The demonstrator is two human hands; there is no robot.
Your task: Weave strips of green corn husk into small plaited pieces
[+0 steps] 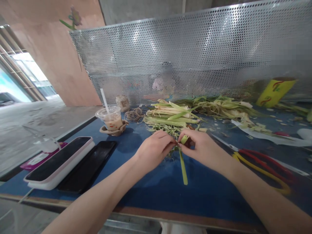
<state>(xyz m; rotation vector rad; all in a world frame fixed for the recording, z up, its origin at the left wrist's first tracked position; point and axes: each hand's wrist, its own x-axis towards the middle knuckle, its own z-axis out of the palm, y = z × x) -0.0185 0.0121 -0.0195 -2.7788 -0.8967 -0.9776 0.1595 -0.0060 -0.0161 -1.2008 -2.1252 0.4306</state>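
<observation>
My left hand [156, 148] and my right hand [195, 143] meet at their fingertips above the blue table [156, 191]. Both are closed in a pinch on a green leaf strip [183, 167], whose wide end hangs down toward me. A rolled part of the green leaf [184, 139] shows between the fingers of my right hand. Just beyond my hands lie small green trimmings [168, 128], and behind those a pile of pale green stalks [170, 115].
Left stand an iced drink [113, 122], a white case [58, 162] and a black tray [87, 165]. Twine [134, 114] lies behind. Right are red-handled scissors [263, 159], husks [219, 109] and a yellow tube [275, 92]. A perforated metal screen [195, 48] borders the back.
</observation>
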